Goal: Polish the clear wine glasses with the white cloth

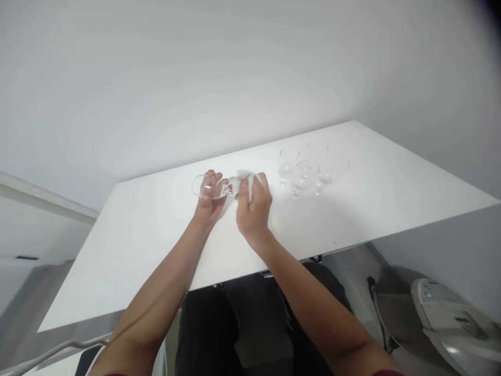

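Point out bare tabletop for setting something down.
The table is bare from the left forearm to its left edge, and from the clustered glasses to its right corner. A smaller patch lies between those glasses and the near edge. It's crowded among the glasses and where the left hand holds another glass beside the right hand.

No writing or number is readable on the table (pixel 148 224), the held glass (pixel 213 191) above it, or the pale device (pixel 450 316) right of it.

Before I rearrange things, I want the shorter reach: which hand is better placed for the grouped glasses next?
Probably the right hand: it is nearer those glasses, though it holds white material. The left hand, farther away, holds another glass.
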Available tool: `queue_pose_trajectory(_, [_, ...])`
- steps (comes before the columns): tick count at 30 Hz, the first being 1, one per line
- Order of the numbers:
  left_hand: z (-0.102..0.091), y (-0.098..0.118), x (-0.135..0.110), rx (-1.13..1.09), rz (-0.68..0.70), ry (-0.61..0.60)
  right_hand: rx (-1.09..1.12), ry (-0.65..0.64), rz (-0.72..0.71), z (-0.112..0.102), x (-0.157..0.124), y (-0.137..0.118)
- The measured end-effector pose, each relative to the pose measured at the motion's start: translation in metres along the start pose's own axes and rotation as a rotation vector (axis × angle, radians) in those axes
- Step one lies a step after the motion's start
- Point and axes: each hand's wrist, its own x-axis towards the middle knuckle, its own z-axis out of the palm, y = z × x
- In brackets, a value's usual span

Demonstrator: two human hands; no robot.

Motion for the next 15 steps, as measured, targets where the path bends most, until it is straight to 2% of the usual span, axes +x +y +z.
queue_pose_trajectory(2, [0.001, -0.001, 0.000, -0.055, -0.061, 0.006, -0.042, -0.143, -0.149, 0.007, -0.011, 0.000])
queue_pose_trajectory(4, [0.001, 0.000, 0.001, -0.109, -0.095, -0.002, -0.038, -0.257, -0.151, 0.015, -0.019, -0.002])
queue_pose_trajectory(6, [0.000, 0.001, 0.001, -0.116, -0.065, 0.017, 0.003, -0.229, -0.005, 0.021, -0.021, -0.004])
queue_pose_trajectory(8, [-0.002, 0.002, 0.003, -0.083, -0.007, 0.070, 0.102, -0.175, 0.223, 0.025, -0.018, -0.005])
queue_pose_trajectory(10, [-0.002, 0.003, 0.005, -0.051, 0.045, 0.125, 0.250, -0.212, 0.467, 0.027, -0.013, -0.006])
queue_pose_trajectory(12, [-0.002, 0.005, 0.007, -0.046, 0.080, 0.160, 0.345, -0.258, 0.577, 0.026, -0.011, -0.008])
queue_pose_trajectory(13, [-0.001, 0.006, 0.008, -0.057, 0.089, 0.168, 0.333, -0.238, 0.541, 0.024, -0.010, -0.011])
queue_pose_trajectory(15, [0.000, 0.008, 0.008, -0.099, 0.084, 0.166, 0.202, -0.142, 0.324, 0.020, -0.012, -0.019])
